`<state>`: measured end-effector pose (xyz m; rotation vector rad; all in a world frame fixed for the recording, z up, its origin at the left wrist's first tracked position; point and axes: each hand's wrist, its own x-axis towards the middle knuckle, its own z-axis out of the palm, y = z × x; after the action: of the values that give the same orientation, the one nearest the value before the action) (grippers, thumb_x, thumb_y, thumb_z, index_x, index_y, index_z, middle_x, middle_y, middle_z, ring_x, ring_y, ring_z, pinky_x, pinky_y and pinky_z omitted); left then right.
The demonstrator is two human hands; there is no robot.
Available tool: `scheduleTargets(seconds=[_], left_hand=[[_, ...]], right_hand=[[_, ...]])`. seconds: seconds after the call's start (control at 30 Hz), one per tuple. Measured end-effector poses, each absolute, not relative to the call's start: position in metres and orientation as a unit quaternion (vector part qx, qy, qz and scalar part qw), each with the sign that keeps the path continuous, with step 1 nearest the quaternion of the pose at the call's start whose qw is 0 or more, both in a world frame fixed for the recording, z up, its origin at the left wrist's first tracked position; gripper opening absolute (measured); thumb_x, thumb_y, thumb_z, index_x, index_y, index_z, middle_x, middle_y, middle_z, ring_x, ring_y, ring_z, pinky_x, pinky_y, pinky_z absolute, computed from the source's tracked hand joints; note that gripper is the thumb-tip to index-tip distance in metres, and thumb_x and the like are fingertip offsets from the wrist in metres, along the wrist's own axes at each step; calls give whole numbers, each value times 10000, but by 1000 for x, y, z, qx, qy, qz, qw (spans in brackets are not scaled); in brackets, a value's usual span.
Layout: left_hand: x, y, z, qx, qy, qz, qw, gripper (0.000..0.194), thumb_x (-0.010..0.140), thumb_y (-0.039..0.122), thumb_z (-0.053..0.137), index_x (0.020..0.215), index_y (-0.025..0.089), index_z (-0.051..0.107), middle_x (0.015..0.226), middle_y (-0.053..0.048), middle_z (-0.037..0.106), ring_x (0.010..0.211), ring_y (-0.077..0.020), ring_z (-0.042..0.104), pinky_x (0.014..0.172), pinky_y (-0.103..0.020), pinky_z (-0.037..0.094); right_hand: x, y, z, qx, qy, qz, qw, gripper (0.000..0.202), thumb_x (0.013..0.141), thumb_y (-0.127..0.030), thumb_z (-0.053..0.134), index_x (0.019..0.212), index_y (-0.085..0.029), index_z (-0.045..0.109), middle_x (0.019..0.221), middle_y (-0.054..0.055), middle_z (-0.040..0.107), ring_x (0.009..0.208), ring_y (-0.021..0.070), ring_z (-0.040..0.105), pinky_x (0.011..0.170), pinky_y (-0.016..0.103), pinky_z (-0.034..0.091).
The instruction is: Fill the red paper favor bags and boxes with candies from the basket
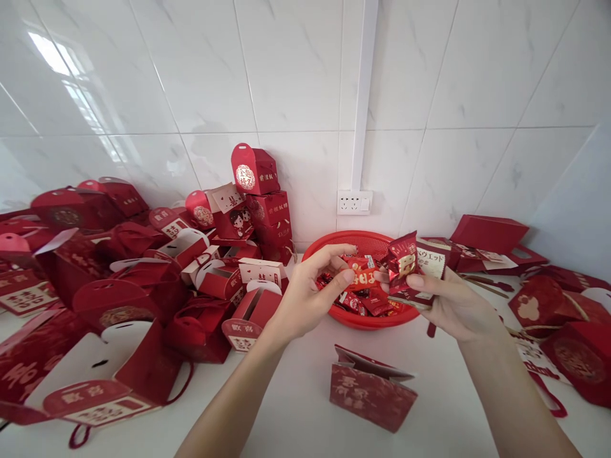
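Note:
My left hand (310, 286) is over the left side of a red plastic basket (329, 315), thumb and index finger apart. An orange-red packet (365, 278) shows just past its thumb tip; I see no clear grip on it. My right hand (458, 305) is closed on several small snack packets at the basket's right side. Among them are a shiny red packet (402, 259) and a cream and brown packet (432, 257). Other red-wrapped packets (375, 302) lie in the basket. In front of it stands a dark red paper box (372, 394) with its top open.
Many red gift boxes (128, 292) crowd the left side, some open, some closed. More boxes are stacked (272, 216) against the tiled wall. On the right lie flat red cartons (491, 235) and red pouches (548, 305). A wall socket (354, 202) is behind the basket.

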<state>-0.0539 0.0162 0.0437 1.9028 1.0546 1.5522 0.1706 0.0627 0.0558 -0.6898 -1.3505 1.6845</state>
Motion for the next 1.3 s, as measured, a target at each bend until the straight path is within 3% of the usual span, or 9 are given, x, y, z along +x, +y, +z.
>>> scheduleTargets(seconds=[0.17, 0.33, 0.43, 0.53, 0.7, 0.83, 1.0, 1.13, 1.3], left_hand=[[-58, 10, 52, 677, 408, 544, 280, 209, 974, 309, 586, 1146, 195, 617, 905, -26, 662, 859, -146, 620, 793, -258, 488], [-77, -3, 69, 826, 345, 284, 343, 109, 912, 279, 676, 878, 192, 733, 1036, -72, 743, 1167, -246, 644, 981, -308, 487], [-79, -7, 72, 879, 246, 131, 387, 127, 908, 221, 669, 940, 209, 791, 1048, -75, 771, 1300, -262, 588, 1059, -290, 450], [-74, -3, 67, 890, 249, 71, 375, 177, 923, 230, 650, 1027, 207, 792, 1144, -87, 756, 1246, -250, 628, 1007, -259, 473], [-67, 10, 56, 866, 354, 105, 336, 245, 932, 169, 582, 1106, 173, 754, 1050, -68, 777, 898, -170, 712, 799, -225, 505], [-68, 19, 49, 839, 414, 202, 290, 219, 858, 122, 597, 972, 186, 773, 950, -19, 788, 846, -161, 707, 785, -231, 504], [-68, 22, 44, 836, 426, 228, 259, 276, 821, 93, 610, 1028, 195, 761, 981, -16, 781, 863, -173, 695, 766, -242, 497], [-66, 21, 47, 847, 413, 210, 262, 261, 906, 180, 592, 1127, 192, 732, 954, -17, 762, 780, -154, 660, 707, -229, 460], [-62, 21, 49, 843, 415, 214, 267, 323, 1010, 258, 444, 1094, 166, 742, 797, -14, 711, 692, -140, 605, 657, -225, 427]], right_hand=[[176, 63, 61, -281, -529, 665, 447, 364, 596, -350, 924, 909, -275, 755, 989, 18, 804, 974, 297, 762, 918, 454, 620], [191, 64, 67, -288, -561, 632, 451, 323, 575, -409, 927, 808, -278, 745, 911, 17, 804, 950, 322, 766, 876, 451, 637], [198, 63, 69, -287, -572, 630, 440, 320, 574, -422, 921, 797, -290, 735, 908, 18, 802, 965, 343, 761, 869, 466, 638], [201, 64, 68, -282, -579, 625, 441, 331, 566, -425, 920, 801, -292, 728, 942, 12, 799, 968, 336, 760, 856, 448, 641], [205, 67, 66, -295, -605, 616, 410, 364, 561, -424, 917, 850, -295, 737, 815, -1, 779, 789, 278, 768, 735, 387, 650], [201, 67, 66, -267, -628, 621, 385, 311, 603, -390, 900, 850, -279, 747, 801, 6, 770, 790, 270, 758, 766, 403, 634], [195, 72, 61, -235, -660, 625, 345, 323, 633, -313, 882, 920, -246, 751, 903, 35, 783, 859, 263, 740, 810, 414, 609], [197, 77, 57, -229, -696, 606, 310, 278, 670, -277, 868, 919, -233, 752, 810, 11, 768, 759, 211, 714, 765, 367, 602], [202, 79, 58, -233, -705, 594, 310, 367, 696, -283, 863, 1048, -251, 762, 946, 25, 783, 887, 228, 728, 826, 360, 583]])
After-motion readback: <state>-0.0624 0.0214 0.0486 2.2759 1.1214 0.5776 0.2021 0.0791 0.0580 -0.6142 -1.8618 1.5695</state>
